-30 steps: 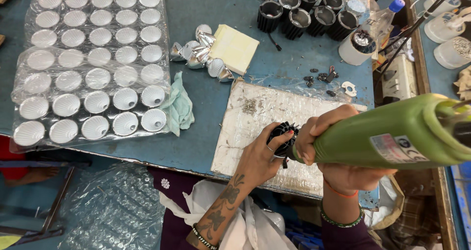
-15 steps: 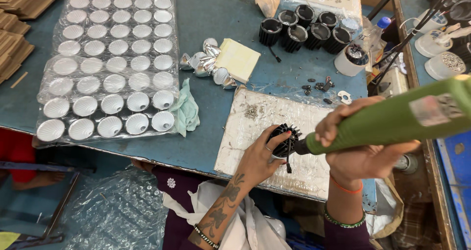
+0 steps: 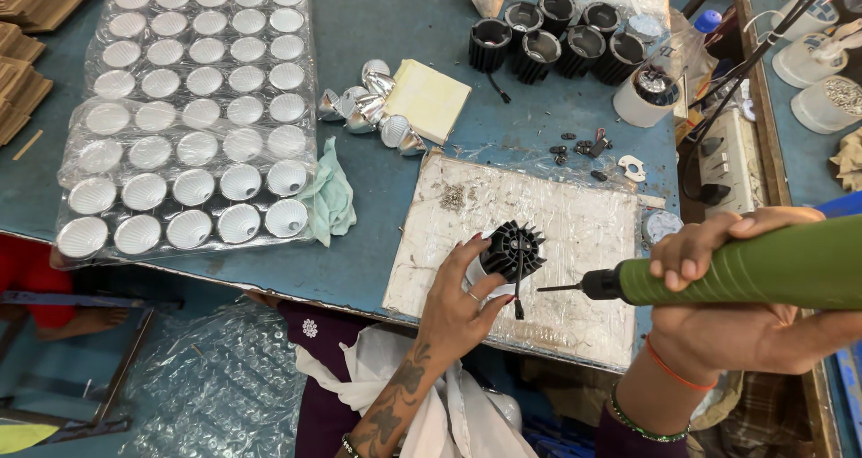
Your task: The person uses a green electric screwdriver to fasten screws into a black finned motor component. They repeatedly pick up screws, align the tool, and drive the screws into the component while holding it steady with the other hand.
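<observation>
Steadying a black finned metal housing (image 3: 512,251) on the plastic-wrapped white board (image 3: 575,215) at lower centre, the left hand (image 3: 462,301) is wrapping its grip around it. The right hand (image 3: 727,310) is clasping a green electric screwdriver (image 3: 763,269), bit levelled beside the fins. The board's near edge is overhanging the blue table (image 3: 395,27); bare board is lying open above.

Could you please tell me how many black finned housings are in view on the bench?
7. One sits under the left hand on the wrapped board: black finned housing. Six stand grouped at the table's far edge. More may be hidden behind the plastic bags there.
</observation>
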